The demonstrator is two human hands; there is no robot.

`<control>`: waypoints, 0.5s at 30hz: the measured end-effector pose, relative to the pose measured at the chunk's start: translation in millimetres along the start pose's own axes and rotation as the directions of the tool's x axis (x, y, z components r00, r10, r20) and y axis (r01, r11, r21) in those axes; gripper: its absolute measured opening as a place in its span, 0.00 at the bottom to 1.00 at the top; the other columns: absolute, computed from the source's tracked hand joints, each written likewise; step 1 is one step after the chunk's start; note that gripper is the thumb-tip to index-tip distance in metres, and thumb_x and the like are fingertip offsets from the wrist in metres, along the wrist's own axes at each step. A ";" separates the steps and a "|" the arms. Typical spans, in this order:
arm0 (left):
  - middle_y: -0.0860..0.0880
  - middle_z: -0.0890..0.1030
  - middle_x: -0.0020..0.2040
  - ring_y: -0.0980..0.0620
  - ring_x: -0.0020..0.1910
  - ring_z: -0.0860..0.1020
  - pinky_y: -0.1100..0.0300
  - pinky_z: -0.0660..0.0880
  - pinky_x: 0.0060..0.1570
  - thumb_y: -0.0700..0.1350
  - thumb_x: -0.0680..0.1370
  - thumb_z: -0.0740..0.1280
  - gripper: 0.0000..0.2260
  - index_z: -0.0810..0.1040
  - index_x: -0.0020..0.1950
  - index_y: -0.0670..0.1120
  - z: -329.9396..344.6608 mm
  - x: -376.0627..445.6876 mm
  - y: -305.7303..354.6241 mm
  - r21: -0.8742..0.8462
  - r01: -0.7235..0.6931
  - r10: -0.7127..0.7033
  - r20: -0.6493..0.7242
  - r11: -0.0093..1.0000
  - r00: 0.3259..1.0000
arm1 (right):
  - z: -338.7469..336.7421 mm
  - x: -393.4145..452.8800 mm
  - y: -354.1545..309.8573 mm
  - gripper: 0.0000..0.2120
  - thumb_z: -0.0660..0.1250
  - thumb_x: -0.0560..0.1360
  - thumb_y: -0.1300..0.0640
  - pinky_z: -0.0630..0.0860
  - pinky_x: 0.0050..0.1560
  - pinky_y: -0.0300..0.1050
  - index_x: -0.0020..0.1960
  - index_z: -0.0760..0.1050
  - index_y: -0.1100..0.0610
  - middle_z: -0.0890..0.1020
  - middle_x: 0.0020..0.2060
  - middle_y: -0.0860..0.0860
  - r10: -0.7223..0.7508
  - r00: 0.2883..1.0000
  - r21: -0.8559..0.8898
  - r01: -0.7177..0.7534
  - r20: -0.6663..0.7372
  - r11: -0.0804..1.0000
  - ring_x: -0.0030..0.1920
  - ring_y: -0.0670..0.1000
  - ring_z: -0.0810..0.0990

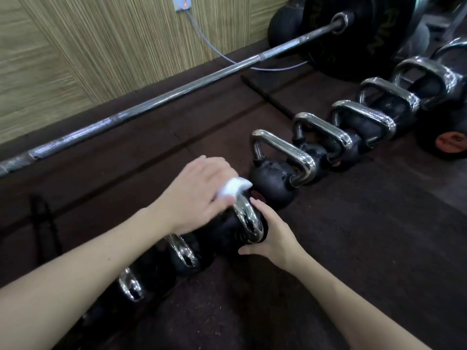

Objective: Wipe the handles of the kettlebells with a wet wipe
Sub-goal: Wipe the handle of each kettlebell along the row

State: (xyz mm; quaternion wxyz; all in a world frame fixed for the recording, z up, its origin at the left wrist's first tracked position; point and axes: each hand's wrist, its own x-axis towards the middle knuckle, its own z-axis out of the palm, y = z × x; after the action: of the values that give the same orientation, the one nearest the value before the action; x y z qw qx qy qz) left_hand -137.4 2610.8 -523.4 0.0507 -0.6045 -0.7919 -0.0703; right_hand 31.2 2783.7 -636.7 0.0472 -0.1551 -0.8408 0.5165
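Observation:
A row of several black kettlebells with chrome handles runs diagonally across the dark floor mat. My left hand (199,193) presses a white wet wipe (233,188) against the top of the chrome handle (249,221) of one kettlebell near the middle of the row. My right hand (271,236) cups that kettlebell's black body (222,236) from the right side, fingers curled around it below the handle. Two smaller kettlebells (183,253) lie partly hidden under my left forearm. The neighbouring kettlebell (273,181) stands just beyond the wipe.
A long steel barbell (156,102) lies along the wall behind the row, with a black weight plate (353,36) at its far end. A grey cable (202,37) hangs from a wall socket. A ball with an orange mark (452,144) sits at right.

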 end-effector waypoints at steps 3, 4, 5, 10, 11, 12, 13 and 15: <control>0.60 0.78 0.60 0.63 0.62 0.75 0.54 0.69 0.67 0.55 0.88 0.51 0.15 0.77 0.64 0.57 3.4 7.6 -1.6 -0.634 0.299 -0.379 0.010 0.713 0.925 | -2.0 0.3 -1.8 0.61 0.89 0.55 0.49 0.60 0.79 0.41 0.81 0.59 0.40 0.61 0.80 0.39 0.008 1.000 -0.013 -0.008 0.020 1.000 0.79 0.39 0.59; 0.60 0.78 0.55 0.64 0.56 0.76 0.56 0.70 0.62 0.54 0.89 0.52 0.14 0.77 0.58 0.56 3.9 11.6 4.5 -0.748 0.380 -0.502 0.073 0.544 0.862 | -2.8 -0.4 -3.4 0.61 0.89 0.55 0.49 0.60 0.80 0.41 0.81 0.59 0.40 0.61 0.80 0.38 0.006 1.000 -0.018 -0.006 0.025 1.000 0.80 0.39 0.58; 0.58 0.77 0.51 0.62 0.50 0.75 0.57 0.70 0.58 0.54 0.88 0.52 0.14 0.75 0.52 0.55 7.4 15.2 9.0 -0.804 0.444 -0.597 0.142 0.396 0.790 | -3.3 -0.5 -4.2 0.61 0.89 0.56 0.48 0.59 0.80 0.42 0.81 0.58 0.40 0.60 0.80 0.36 0.009 1.000 -0.023 -0.008 0.026 1.000 0.80 0.39 0.58; 0.51 0.79 0.51 0.53 0.53 0.77 0.49 0.75 0.66 0.63 0.81 0.57 0.17 0.76 0.52 0.51 20.4 13.8 12.8 -0.871 0.492 -0.718 0.351 -0.014 0.601 | -4.6 -1.4 -4.7 0.61 0.89 0.56 0.50 0.59 0.79 0.39 0.80 0.58 0.39 0.60 0.79 0.35 0.019 1.000 -0.024 -0.019 0.024 1.000 0.79 0.37 0.57; 0.55 0.80 0.57 0.56 0.58 0.77 0.51 0.73 0.67 0.62 0.83 0.55 0.16 0.76 0.57 0.54 20.8 6.6 18.2 -0.874 0.476 -0.710 0.275 0.096 0.648 | -4.7 -1.5 -4.2 0.61 0.89 0.56 0.49 0.59 0.79 0.40 0.80 0.58 0.39 0.60 0.79 0.35 0.013 1.000 -0.021 -0.013 0.026 1.000 0.79 0.37 0.57; 0.59 0.77 0.66 0.59 0.66 0.75 0.55 0.70 0.70 0.60 0.86 0.53 0.15 0.73 0.65 0.58 20.5 -3.3 24.4 -0.854 0.435 -0.667 0.150 0.284 0.730 | -4.6 -1.4 -3.7 0.61 0.89 0.56 0.49 0.60 0.79 0.41 0.80 0.58 0.38 0.60 0.80 0.35 0.005 1.000 -0.017 -0.005 0.023 1.000 0.79 0.37 0.58; 0.62 0.71 0.74 0.61 0.74 0.69 0.59 0.65 0.73 0.56 0.88 0.52 0.16 0.68 0.74 0.59 17.0 -13.4 31.6 -0.782 0.366 -0.577 0.011 0.505 0.817 | -4.6 -1.1 -2.9 0.61 0.89 0.55 0.49 0.61 0.79 0.42 0.80 0.58 0.37 0.61 0.80 0.35 0.000 1.000 -0.015 0.000 0.024 1.000 0.79 0.38 0.59; 0.63 0.56 0.83 0.57 0.83 0.57 0.58 0.57 0.80 0.50 0.88 0.55 0.22 0.57 0.83 0.54 12.9 -33.4 39.1 -0.504 0.208 -0.329 -0.163 0.838 0.930 | -3.2 0.1 0.0 0.61 0.89 0.54 0.49 0.63 0.79 0.46 0.79 0.60 0.37 0.63 0.79 0.37 0.000 1.000 0.004 0.000 0.016 1.000 0.79 0.39 0.61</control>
State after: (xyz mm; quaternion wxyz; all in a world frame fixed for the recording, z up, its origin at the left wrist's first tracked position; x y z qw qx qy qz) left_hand -90.8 2591.4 -539.7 -0.0141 -0.4667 -0.8148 -0.3437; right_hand 31.9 2786.5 -635.2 0.0408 -0.1512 -0.8401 0.5194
